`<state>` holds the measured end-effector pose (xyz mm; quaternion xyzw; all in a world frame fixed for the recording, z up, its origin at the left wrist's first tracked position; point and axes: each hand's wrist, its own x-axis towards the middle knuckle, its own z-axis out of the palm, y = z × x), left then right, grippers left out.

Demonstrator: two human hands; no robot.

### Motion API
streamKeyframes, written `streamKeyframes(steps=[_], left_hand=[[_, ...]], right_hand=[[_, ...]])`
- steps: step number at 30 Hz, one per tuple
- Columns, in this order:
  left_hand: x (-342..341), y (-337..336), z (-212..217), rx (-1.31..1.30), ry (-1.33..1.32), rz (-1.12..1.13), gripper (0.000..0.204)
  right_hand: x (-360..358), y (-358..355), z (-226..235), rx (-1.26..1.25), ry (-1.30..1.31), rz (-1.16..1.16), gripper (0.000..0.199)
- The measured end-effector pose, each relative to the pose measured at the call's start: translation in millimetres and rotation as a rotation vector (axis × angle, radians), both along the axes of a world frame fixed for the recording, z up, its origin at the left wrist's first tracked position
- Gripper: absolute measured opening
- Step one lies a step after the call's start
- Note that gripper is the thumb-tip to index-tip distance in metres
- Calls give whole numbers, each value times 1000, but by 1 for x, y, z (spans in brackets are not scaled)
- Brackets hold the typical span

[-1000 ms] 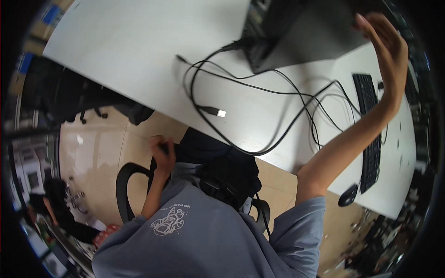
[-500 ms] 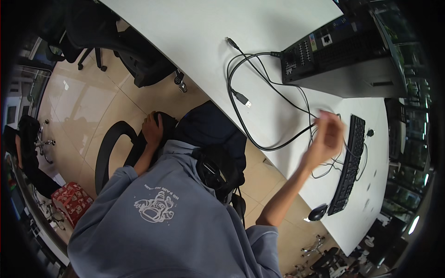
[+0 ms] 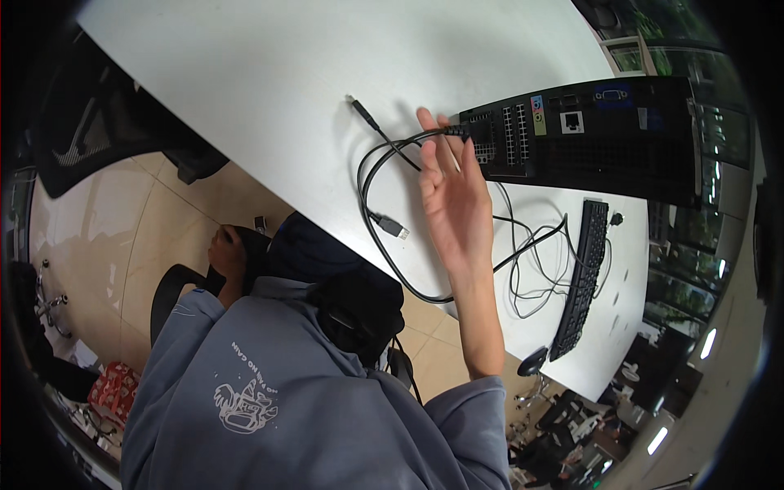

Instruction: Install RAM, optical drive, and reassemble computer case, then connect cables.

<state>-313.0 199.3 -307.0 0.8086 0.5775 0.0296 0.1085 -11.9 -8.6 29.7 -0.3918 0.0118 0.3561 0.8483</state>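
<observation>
My right hand (image 3: 457, 204) reaches to the back of a black computer tower (image 3: 612, 151), palm up and fingers spread around the power cord plug (image 3: 454, 131). The plug sits at the tower's rear panel; no firm grip on it shows. From there a thick black power cord (image 3: 408, 287) loops over the white desk (image 3: 269, 106) and passes behind my wrist. A thinner black cable with a USB plug (image 3: 394, 226) and a small connector (image 3: 359, 111) at its other end lies inside and beside the loop. My left hand (image 3: 227, 251) rests open on a chair armrest (image 3: 253, 249).
Right of the cables are a black keyboard (image 3: 580, 282) and a mouse (image 3: 532, 361), with thin tangled wires (image 3: 531, 286) beside them. A black mesh chair (image 3: 98, 106) stands at the desk's left edge. A red patterned bag (image 3: 114, 392) is at lower left.
My right hand has gone from above the cords near the keyboard to the plug at the tower's back. My left hand stays on the armrest. The whole view has shifted.
</observation>
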Motion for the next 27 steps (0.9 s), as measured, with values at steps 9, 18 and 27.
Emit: streamKeyframes(steps=[9, 18, 27], left_hand=[[-3, 3, -11, -9, 10, -18, 34], [-5, 6, -7, -58, 12, 20, 37], [-10, 10, -9, -75, 41, 73, 40]], right_hand=[[42, 23, -25, 625, 339, 79, 47], [39, 22, -33, 160, 107, -58, 38], [28, 31, -27, -162, -160, -131, 41]])
